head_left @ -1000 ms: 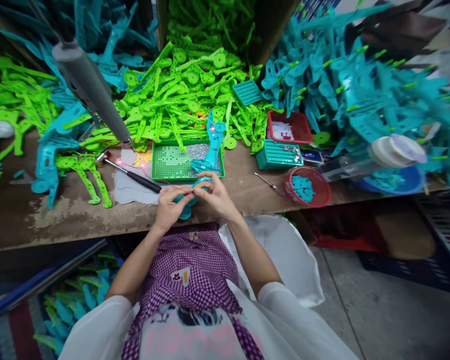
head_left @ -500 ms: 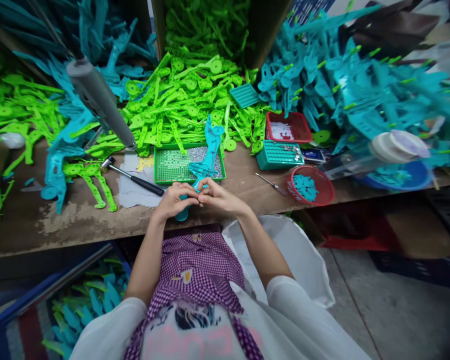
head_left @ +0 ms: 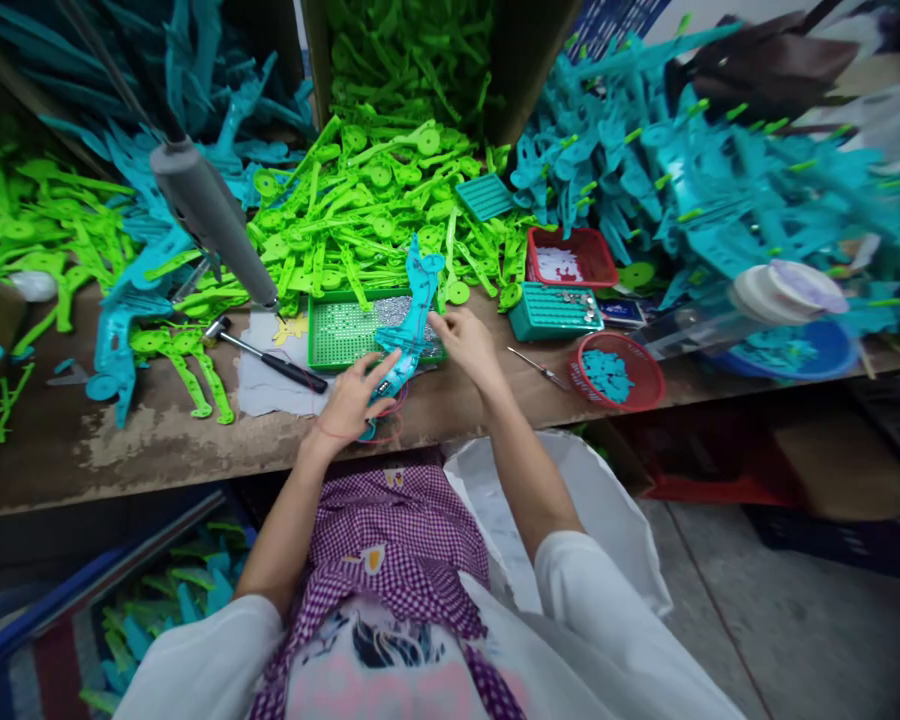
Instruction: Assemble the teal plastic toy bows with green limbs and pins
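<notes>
A long turquoise plastic part (head_left: 410, 318) lies slantwise over the front of a green perforated tray (head_left: 337, 345) that holds small silvery pieces. My left hand (head_left: 349, 402) grips the part's lower end, fingers over it and thumb alongside. Thin red wire (head_left: 401, 405) loops about that end and past my left wrist. My right hand (head_left: 466, 345) is at the part's right edge, above the tray's right side. Its thumb and forefinger are pinched together; what is between them is too small to make out.
A hammer (head_left: 274, 362) lies on a cloth at left, below a hanging grey power screwdriver (head_left: 210, 220). Lime-green parts (head_left: 382, 190) are heaped behind the tray. Tweezers (head_left: 538, 368), a red basket (head_left: 621, 372) and a teal box (head_left: 555, 312) stand at right, near piled turquoise parts (head_left: 720, 180).
My hands were together at the part's lower end. My right hand has moved up and right to its edge; my left fingers have spread over the part, and red wire now shows.
</notes>
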A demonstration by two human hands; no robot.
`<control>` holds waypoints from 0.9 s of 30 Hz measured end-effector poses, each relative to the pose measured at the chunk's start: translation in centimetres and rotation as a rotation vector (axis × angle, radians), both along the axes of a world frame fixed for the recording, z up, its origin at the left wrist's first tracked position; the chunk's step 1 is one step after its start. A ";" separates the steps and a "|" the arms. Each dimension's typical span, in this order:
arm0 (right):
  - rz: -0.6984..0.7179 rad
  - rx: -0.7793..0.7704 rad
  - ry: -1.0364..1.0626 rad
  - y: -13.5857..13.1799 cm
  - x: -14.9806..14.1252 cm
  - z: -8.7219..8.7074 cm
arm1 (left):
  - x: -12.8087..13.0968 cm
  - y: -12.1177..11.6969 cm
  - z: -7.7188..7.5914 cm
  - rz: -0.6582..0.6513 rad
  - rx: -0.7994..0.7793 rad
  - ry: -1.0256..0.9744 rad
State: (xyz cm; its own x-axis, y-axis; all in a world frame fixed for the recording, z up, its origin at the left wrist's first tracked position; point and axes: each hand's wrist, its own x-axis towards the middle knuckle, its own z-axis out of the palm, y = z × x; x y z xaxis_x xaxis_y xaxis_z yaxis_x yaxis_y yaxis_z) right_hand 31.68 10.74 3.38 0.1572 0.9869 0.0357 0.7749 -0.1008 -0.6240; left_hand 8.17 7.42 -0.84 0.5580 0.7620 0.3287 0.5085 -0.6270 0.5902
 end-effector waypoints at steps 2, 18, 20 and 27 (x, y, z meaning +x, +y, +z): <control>0.070 -0.085 -0.032 1.9 -0.9 -0.8 | 0.2 -0.4 -1.0 -0.020 0.046 0.020; 0.728 -0.361 0.255 -3.5 4.1 7.7 | -4.2 -9.5 -2.5 0.238 0.573 0.038; 0.916 -0.406 0.157 -2.8 1.8 6.6 | -6.4 -10.9 -3.5 0.309 0.573 0.103; 1.051 -0.347 -0.021 0.1 -6.0 -0.1 | -12.0 -13.9 -2.0 0.276 0.351 0.254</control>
